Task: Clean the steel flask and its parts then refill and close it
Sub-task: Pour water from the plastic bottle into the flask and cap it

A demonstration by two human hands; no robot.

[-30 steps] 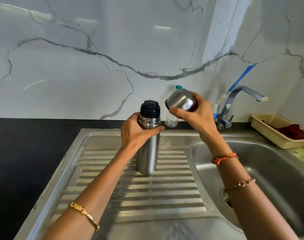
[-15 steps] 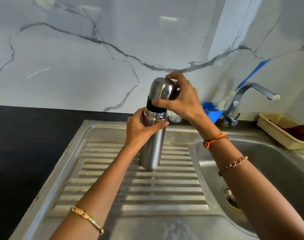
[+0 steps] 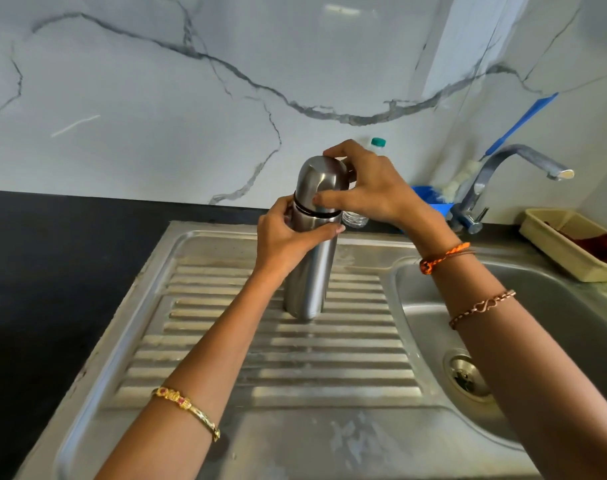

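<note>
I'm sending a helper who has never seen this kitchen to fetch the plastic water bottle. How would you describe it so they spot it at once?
Start at the steel sink and look to the back edge of its ribbed draining board. The plastic water bottle stands there against the marble wall, just behind the steel flask. It is the only clear bottle, with a teal cap.

A tall brushed-steel cylindrical flask (image 3: 309, 271) is standing upright on the ribbed steel draining board (image 3: 226, 341), wearing its domed steel cap (image 3: 317, 183).
</note>
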